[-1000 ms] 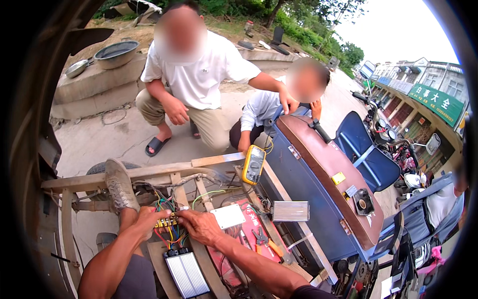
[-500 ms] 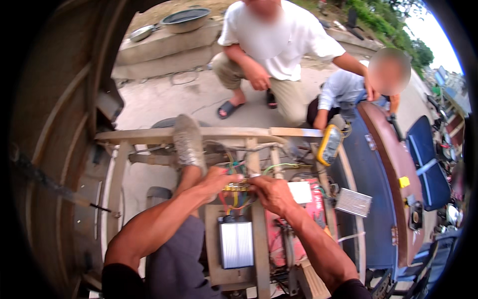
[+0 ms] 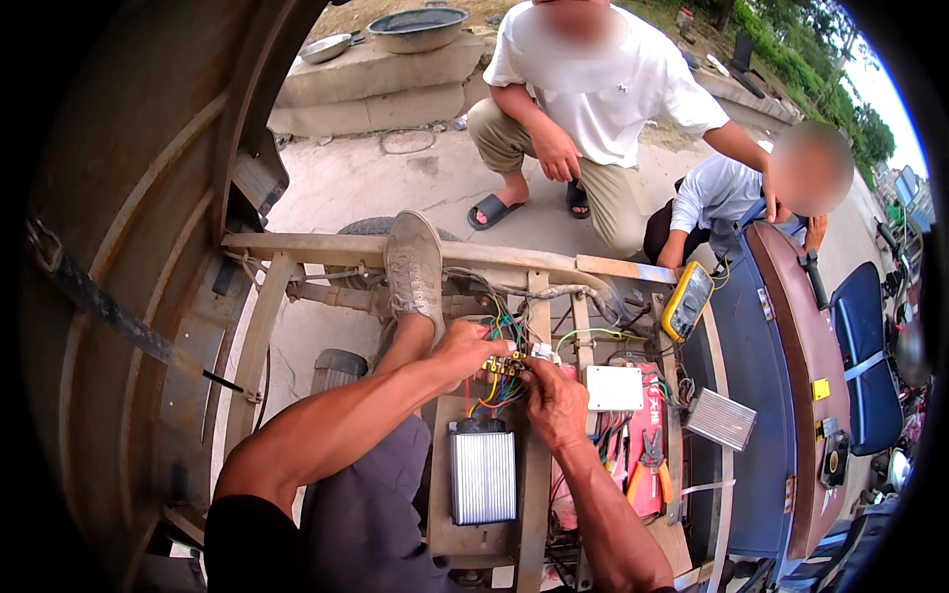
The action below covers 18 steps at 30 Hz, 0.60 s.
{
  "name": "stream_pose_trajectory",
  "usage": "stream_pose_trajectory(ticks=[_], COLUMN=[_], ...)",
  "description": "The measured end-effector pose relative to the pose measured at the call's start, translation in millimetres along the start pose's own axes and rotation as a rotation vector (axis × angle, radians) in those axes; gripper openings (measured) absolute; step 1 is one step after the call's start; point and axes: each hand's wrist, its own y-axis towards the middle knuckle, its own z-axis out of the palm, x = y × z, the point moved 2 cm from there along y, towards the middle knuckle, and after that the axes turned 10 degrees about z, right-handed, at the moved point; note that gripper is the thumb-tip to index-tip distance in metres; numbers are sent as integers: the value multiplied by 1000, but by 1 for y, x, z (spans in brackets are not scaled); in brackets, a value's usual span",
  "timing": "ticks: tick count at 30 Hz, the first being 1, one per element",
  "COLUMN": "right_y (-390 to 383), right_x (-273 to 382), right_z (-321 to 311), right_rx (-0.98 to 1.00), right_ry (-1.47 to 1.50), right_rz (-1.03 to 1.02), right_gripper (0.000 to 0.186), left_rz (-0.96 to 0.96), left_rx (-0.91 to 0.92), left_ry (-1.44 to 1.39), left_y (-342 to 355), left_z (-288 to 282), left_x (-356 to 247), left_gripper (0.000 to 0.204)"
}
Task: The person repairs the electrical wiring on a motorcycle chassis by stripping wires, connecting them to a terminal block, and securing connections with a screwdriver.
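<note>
Between my hands is a terminal block (image 3: 505,365) with brass-coloured contacts and several coloured wires running from it. My left hand (image 3: 469,352) is closed at its left end, thumb and fingers pinched there. At the block's right end, my right hand (image 3: 556,403) has its fingertips pressed together; whether they grip the block or a wire end is hidden. Just below sits a silver finned controller box (image 3: 483,477), joined to the wires. A white box (image 3: 614,387) lies right of my right hand, on a red battery-like case (image 3: 647,395).
Orange-handled pliers (image 3: 650,469) lie on the red case. A yellow multimeter (image 3: 688,301) leans on the metal frame (image 3: 474,256). Another finned box (image 3: 722,420) is farther right. My shoe (image 3: 413,269) rests over the frame. Two people crouch beyond it.
The view has shifted, so the scene sits farther right. Both hands stay at the terminal block. My right forearm has moved off the orange-handled pliers, which now show.
</note>
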Motion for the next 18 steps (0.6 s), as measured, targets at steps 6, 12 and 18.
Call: stream_pose_trajectory(ticks=[6,12,18], right_y=[31,18,11], right_x=[-13,-2,7], right_z=[-24,-18,-7], right_rx=[99,198,148], right_ry=[188,79,47], right_rz=[-54,10,15], right_gripper=[15,18,18], left_rz=[-20,-40,-39], left_rx=[37,57,57], left_ry=[-19,-39,-58], left_y=[0,-5,1], left_z=[-4,0,-5], left_x=[-1,-9,2], left_gripper=[14,20,22])
